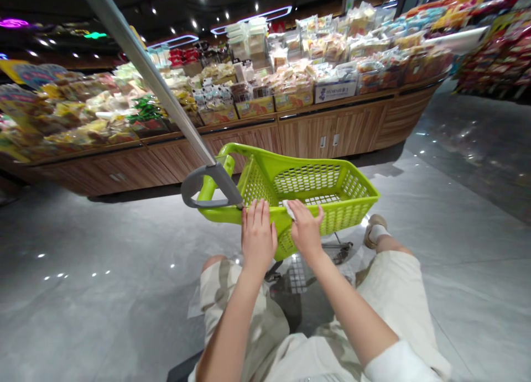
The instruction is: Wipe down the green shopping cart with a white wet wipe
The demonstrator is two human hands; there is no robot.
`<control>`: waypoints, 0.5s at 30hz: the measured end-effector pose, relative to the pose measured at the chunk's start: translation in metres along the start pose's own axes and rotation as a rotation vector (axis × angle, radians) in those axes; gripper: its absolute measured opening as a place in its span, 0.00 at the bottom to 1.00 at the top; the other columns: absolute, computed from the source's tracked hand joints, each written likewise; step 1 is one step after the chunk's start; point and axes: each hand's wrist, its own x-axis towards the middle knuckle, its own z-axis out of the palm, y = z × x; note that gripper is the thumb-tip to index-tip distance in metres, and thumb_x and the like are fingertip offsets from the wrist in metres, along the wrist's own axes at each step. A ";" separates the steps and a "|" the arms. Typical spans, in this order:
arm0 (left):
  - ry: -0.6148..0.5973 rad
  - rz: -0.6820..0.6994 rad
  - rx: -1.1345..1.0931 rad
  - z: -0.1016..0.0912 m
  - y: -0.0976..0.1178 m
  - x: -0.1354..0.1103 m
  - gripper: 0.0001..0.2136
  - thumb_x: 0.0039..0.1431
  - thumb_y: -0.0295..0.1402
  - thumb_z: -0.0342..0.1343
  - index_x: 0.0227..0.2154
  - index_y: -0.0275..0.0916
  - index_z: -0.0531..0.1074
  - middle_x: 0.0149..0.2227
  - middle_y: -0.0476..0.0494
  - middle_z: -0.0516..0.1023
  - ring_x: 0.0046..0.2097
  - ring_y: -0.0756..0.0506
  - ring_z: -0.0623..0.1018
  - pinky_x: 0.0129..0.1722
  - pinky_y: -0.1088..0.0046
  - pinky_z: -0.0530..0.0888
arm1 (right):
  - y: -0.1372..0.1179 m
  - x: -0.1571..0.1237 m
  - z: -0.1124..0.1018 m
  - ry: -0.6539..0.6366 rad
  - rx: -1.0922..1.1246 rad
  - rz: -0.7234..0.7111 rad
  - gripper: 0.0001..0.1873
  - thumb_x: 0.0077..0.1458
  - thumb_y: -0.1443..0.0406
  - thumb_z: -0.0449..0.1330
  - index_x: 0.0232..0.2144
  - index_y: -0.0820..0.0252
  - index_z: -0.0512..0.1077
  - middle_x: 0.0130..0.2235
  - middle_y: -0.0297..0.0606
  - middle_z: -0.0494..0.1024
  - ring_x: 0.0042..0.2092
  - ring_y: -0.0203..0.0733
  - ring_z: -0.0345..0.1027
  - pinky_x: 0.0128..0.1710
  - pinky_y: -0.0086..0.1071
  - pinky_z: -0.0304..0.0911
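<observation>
One lime-green plastic shopping basket sits on a trolley directly ahead, with one silver pole rising left from its grey handle. The left hand rests on the near rim, fingers together. The right hand, fingers spread, lies over one white wipe at the rim (pinch undeterminable). Far off stands one wooden display counter; one white carton's lettering is illegible.

Lime-green lattice on our shopping basket, beige-and-cream camouflage on our shorts, white on our sleeve; brown wood grain on the display counter, mottled grey on the floor beneath us.
</observation>
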 end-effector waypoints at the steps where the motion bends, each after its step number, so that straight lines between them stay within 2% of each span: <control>1: -0.008 -0.015 0.020 0.000 0.001 0.002 0.26 0.62 0.27 0.49 0.63 0.28 0.61 0.66 0.30 0.64 0.69 0.36 0.59 0.69 0.49 0.54 | -0.014 0.004 0.004 -0.031 0.039 -0.045 0.34 0.53 0.76 0.46 0.60 0.54 0.65 0.60 0.40 0.73 0.63 0.43 0.62 0.67 0.52 0.30; 4: -0.034 -0.046 0.075 0.000 0.002 0.008 0.25 0.61 0.25 0.48 0.61 0.26 0.63 0.67 0.29 0.61 0.69 0.35 0.59 0.68 0.50 0.57 | -0.038 0.013 0.014 -0.058 0.108 -0.132 0.33 0.53 0.76 0.46 0.60 0.56 0.65 0.60 0.41 0.73 0.63 0.41 0.62 0.67 0.48 0.34; 6: -0.040 -0.046 0.084 0.000 0.000 0.013 0.25 0.61 0.24 0.47 0.62 0.27 0.63 0.67 0.28 0.61 0.69 0.35 0.59 0.68 0.50 0.58 | -0.032 0.016 0.017 -0.047 0.086 -0.154 0.35 0.52 0.77 0.46 0.61 0.55 0.64 0.60 0.41 0.73 0.63 0.40 0.62 0.67 0.48 0.33; 9: -0.039 -0.027 0.072 0.003 -0.006 0.019 0.26 0.59 0.23 0.48 0.62 0.27 0.62 0.67 0.29 0.62 0.69 0.36 0.60 0.68 0.50 0.58 | 0.003 0.016 0.014 -0.014 0.001 -0.144 0.38 0.48 0.79 0.47 0.61 0.54 0.63 0.60 0.40 0.73 0.64 0.41 0.61 0.67 0.50 0.31; 12: -0.037 -0.020 0.067 0.008 -0.009 0.023 0.26 0.59 0.23 0.48 0.62 0.27 0.63 0.66 0.29 0.63 0.69 0.36 0.60 0.68 0.50 0.58 | 0.047 0.012 0.007 0.064 -0.056 -0.058 0.37 0.48 0.79 0.46 0.59 0.54 0.66 0.58 0.39 0.74 0.64 0.43 0.61 0.66 0.52 0.31; 15: -0.024 -0.043 0.065 0.013 -0.007 0.025 0.25 0.61 0.22 0.46 0.62 0.29 0.63 0.67 0.29 0.62 0.69 0.37 0.60 0.68 0.50 0.59 | 0.067 0.012 0.000 0.113 -0.057 0.056 0.35 0.49 0.78 0.47 0.57 0.54 0.68 0.58 0.41 0.75 0.63 0.46 0.62 0.65 0.55 0.34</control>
